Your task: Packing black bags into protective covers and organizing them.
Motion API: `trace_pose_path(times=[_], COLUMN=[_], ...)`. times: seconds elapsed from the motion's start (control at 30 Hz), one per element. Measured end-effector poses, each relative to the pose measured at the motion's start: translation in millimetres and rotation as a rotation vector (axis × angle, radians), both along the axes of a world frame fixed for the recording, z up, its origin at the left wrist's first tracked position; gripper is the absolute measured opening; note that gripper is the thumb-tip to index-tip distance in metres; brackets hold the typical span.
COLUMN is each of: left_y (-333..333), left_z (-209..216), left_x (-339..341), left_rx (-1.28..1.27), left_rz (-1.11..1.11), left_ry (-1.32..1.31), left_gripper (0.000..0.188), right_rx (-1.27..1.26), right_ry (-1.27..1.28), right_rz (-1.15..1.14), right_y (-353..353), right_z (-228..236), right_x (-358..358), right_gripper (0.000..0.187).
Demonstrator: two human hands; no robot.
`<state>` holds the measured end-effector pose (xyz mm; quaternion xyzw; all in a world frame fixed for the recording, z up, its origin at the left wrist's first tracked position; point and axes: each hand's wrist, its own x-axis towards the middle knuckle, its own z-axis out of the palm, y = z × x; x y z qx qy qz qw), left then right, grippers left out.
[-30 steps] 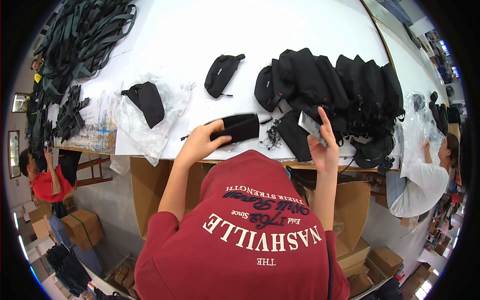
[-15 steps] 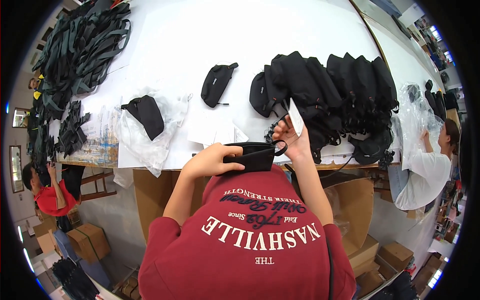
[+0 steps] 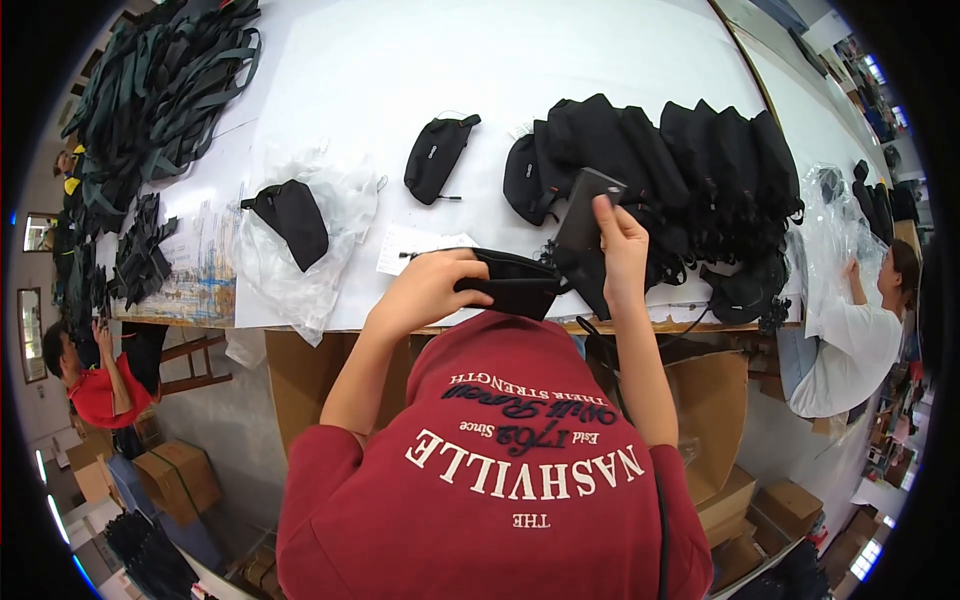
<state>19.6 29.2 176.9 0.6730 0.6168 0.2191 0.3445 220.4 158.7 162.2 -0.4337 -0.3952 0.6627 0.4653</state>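
Observation:
My left hand [image 3: 435,288] grips a black fabric pouch [image 3: 515,298] at the table's front edge, its mouth turned up and standing open. Between the thumb and fingers of my right hand [image 3: 622,240] is a flat dark grey rectangular piece [image 3: 585,215], held upright to the right of that pouch. The exact kind of this piece does not show. Farther back a closed black pouch [image 3: 440,160] lies by itself. White paper sheets [image 3: 400,250] lie behind my left hand, partly covered by it.
Many black pouches [image 3: 610,140] stand packed in a row at the right. At left, another black pouch [image 3: 295,225] rests on clear plastic bags [image 3: 260,275], with dark straps [image 3: 165,90] heaped beyond. Co-workers sit at both sides; cardboard boxes [image 3: 178,480] stand on the floor.
My right hand has turned the flat piece from its white printed side to its dark grey side. Both hands and the pouch have shifted slightly away from my body.

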Motion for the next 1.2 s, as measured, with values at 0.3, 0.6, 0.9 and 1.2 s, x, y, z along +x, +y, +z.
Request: trace_pose_path(times=[0.3, 0.6, 0.9, 1.2], left_y=[18, 41, 218, 302], left_z=[-28, -39, -142, -214], left_x=[15, -3, -37, -23], left_rx=[0.450, 0.149, 0.120, 0.008], left_rz=[-0.066, -0.292, 0.398, 0.548], left_ry=[0.003, -0.059, -0.253, 0.227], left_gripper=[0.019, 0.019, 0.019, 0.044], right_rx=[0.481, 0.382, 0.264, 0.143], right_ry=[-1.153, -0.900, -0.924, -0.869], right_rz=[0.810, 1.026, 0.953, 0.835], right_y=[-16, -3, 1, -3], right_z=[16, 20, -16, -31], right_x=[-5, 4, 7, 14], right_gripper=[0.039, 0.032, 0.029, 0.026])
